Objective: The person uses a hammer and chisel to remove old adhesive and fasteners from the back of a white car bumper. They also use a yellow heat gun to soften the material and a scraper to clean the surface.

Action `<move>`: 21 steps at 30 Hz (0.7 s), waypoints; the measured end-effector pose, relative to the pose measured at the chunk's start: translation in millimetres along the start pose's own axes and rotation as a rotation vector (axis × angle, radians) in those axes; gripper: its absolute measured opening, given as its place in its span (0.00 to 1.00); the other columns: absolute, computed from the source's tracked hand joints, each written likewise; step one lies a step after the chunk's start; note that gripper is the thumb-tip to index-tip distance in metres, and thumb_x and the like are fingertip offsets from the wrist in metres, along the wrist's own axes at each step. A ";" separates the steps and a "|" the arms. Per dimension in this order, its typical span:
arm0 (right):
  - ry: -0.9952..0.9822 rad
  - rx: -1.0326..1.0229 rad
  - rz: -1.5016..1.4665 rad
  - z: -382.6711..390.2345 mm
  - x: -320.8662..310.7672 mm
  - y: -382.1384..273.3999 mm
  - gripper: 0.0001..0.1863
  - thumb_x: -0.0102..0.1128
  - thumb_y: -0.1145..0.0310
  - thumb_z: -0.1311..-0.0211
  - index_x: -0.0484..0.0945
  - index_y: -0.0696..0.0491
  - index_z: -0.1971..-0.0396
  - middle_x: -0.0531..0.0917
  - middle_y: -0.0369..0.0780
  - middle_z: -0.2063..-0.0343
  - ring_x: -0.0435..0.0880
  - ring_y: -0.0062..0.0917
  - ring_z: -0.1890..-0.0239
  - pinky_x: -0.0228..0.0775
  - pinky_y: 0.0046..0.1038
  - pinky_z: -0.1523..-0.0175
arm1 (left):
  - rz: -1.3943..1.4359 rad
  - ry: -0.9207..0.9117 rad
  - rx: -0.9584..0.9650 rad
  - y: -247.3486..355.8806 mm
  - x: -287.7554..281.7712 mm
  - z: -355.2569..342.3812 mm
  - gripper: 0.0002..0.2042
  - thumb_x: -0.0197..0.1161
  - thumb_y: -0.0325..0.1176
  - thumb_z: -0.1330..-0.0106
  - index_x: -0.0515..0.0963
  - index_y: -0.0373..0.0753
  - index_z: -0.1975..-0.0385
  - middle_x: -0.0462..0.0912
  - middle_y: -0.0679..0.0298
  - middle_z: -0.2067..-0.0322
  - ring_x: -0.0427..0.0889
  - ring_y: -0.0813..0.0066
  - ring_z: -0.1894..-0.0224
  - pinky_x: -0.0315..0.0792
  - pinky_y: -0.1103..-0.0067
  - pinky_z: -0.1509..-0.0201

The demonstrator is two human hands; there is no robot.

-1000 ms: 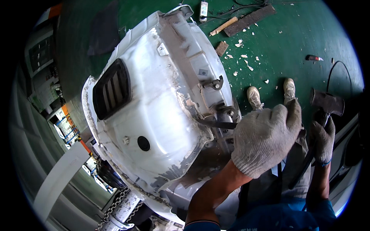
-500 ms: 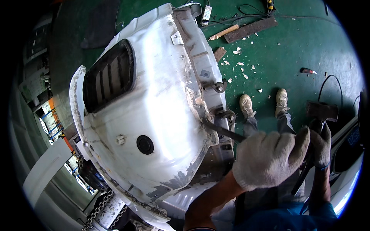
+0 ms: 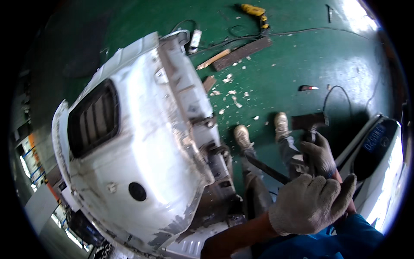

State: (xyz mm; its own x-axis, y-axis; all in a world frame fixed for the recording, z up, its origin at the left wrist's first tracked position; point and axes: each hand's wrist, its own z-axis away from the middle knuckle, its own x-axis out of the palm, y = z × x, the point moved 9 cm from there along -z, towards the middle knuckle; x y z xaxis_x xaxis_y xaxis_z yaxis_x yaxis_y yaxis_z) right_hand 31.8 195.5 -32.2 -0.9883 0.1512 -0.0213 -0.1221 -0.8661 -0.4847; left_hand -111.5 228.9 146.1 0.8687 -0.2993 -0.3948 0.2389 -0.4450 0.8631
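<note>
I hold the left hand (image 3: 308, 207) near, back upward, thumb out rightward, fingers curled round a dark bar (image 3: 271, 172) angled far-left, right of the white body panel (image 3: 151, 146). Beyond, my right hand (image 3: 320, 156) grips a hammer (image 3: 307, 121), head at the far end.

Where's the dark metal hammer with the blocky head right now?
In the head view, the dark metal hammer is right of centre, gripped near its head by the off-white-gloved right hand. Its head appears just right of the right beige shoe.
</note>
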 end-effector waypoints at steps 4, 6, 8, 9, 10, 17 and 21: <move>-0.056 0.001 0.380 -67.8 -37.5 46.2 0.17 0.64 0.69 0.40 0.79 0.62 0.54 0.84 0.41 0.67 0.83 0.21 0.72 0.77 0.25 0.67 | 0.044 -0.054 -0.187 -42.1 63.8 27.2 0.25 0.66 0.28 0.37 0.77 0.41 0.37 0.80 0.66 0.70 0.81 0.69 0.75 0.74 0.70 0.74; -0.020 0.017 0.727 -135.4 -74.4 93.4 0.16 0.67 0.65 0.43 0.81 0.64 0.62 0.85 0.42 0.71 0.84 0.23 0.75 0.77 0.28 0.70 | 0.016 -0.086 -0.341 -71.4 89.4 49.1 0.27 0.68 0.28 0.39 0.77 0.45 0.37 0.80 0.63 0.70 0.82 0.65 0.74 0.75 0.68 0.72; -0.071 0.190 0.756 -198.1 -83.9 115.7 0.17 0.68 0.62 0.44 0.82 0.64 0.69 0.85 0.40 0.76 0.85 0.25 0.77 0.77 0.30 0.72 | -0.049 -0.150 -0.492 -98.7 102.4 69.5 0.26 0.69 0.29 0.40 0.79 0.49 0.39 0.79 0.62 0.71 0.83 0.62 0.74 0.75 0.67 0.72; -0.072 0.212 0.799 -231.0 -79.5 121.9 0.17 0.68 0.61 0.45 0.82 0.63 0.72 0.84 0.39 0.78 0.85 0.26 0.78 0.78 0.31 0.72 | -0.074 -0.177 -0.549 -113.9 113.9 75.1 0.24 0.69 0.29 0.39 0.80 0.51 0.40 0.79 0.61 0.72 0.83 0.60 0.74 0.75 0.66 0.72; -0.100 0.216 0.764 -270.2 -77.1 138.8 0.17 0.69 0.61 0.45 0.83 0.63 0.71 0.84 0.40 0.78 0.85 0.26 0.78 0.78 0.31 0.73 | -0.121 -0.145 -0.601 -130.1 122.2 77.3 0.20 0.69 0.29 0.37 0.82 0.51 0.43 0.79 0.61 0.75 0.82 0.58 0.75 0.75 0.65 0.73; -0.379 0.118 0.752 -509.3 -49.5 184.0 0.19 0.71 0.60 0.45 0.81 0.56 0.58 0.85 0.40 0.73 0.87 0.29 0.74 0.81 0.35 0.69 | -0.320 -0.283 -0.904 -338.8 224.1 98.3 0.17 0.66 0.36 0.33 0.80 0.50 0.45 0.83 0.59 0.66 0.85 0.54 0.69 0.79 0.60 0.63; -0.657 -0.129 1.502 -589.6 -48.6 178.3 0.24 0.68 0.49 0.41 0.83 0.53 0.54 0.88 0.47 0.63 0.87 0.45 0.58 0.80 0.43 0.52 | -0.425 -0.400 -1.120 -506.7 285.2 140.2 0.08 0.63 0.38 0.31 0.81 0.46 0.55 0.83 0.55 0.65 0.85 0.48 0.63 0.79 0.56 0.60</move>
State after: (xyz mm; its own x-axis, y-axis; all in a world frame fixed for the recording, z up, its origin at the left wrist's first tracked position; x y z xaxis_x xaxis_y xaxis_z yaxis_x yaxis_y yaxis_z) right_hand 112.2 314.6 -633.1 -0.0790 -0.9813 -0.1754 0.8981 0.0063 -0.4398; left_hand -45.7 250.7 -447.9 0.4884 -0.6293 -0.6045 0.8722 0.3304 0.3607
